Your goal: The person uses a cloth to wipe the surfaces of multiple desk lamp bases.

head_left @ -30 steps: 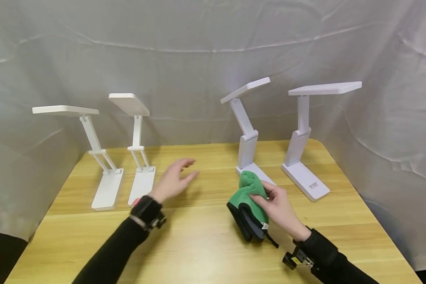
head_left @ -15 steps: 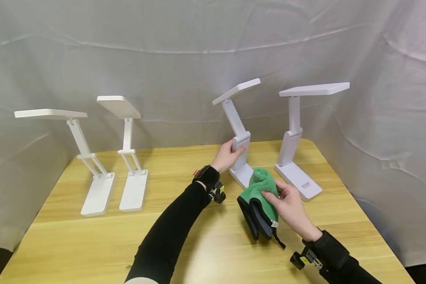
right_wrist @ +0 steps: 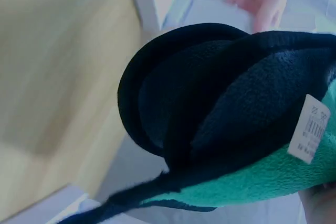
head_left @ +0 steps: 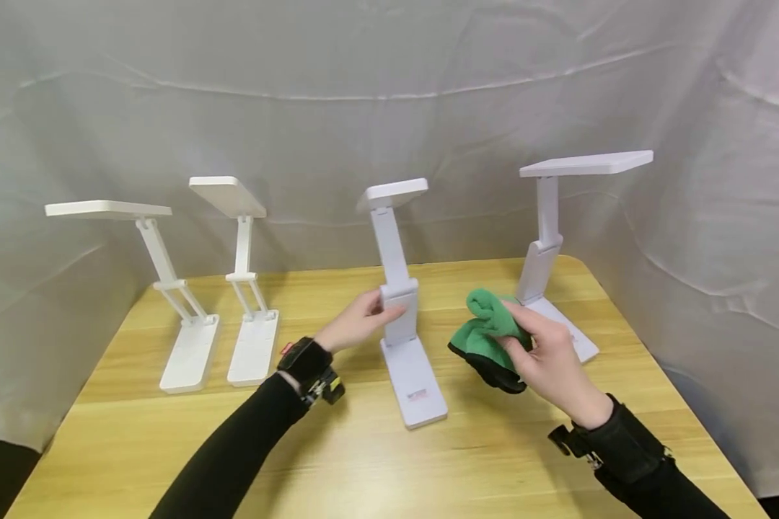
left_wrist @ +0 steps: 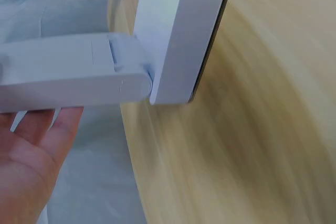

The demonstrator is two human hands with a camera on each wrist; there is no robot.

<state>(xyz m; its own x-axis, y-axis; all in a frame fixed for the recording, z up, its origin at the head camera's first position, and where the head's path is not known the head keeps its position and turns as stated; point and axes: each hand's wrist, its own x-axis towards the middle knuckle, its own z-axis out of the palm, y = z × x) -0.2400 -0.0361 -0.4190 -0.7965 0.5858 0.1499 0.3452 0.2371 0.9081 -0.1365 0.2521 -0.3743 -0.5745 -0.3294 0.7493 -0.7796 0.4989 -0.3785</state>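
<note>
In the head view my left hand (head_left: 361, 317) grips the lower arm of a white folding desk lamp (head_left: 415, 378) in the middle of the table. Its fingers lie behind that arm and the thumb crosses the front. The left wrist view shows the lamp's hinge (left_wrist: 131, 66) and base close up; whether the base touches the table I cannot tell. To the right, my right hand (head_left: 552, 353) pinches a folded green cloth (head_left: 490, 328) above the table. Black edging, a dark inner side and a white label (right_wrist: 310, 129) on the cloth appear in the right wrist view.
Two white desk lamps (head_left: 191, 353) (head_left: 253, 349) stand unfolded at the left. Another desk lamp (head_left: 539, 270) stands at the right, its base partly behind the cloth and right hand. A grey curtain (head_left: 324, 144) hangs behind the wooden table (head_left: 337, 461).
My left hand reached across to the middle lamp, took hold of its lower arm and brought it left and nearer, turning it. The right hand kept the cloth and lifted it slightly.
</note>
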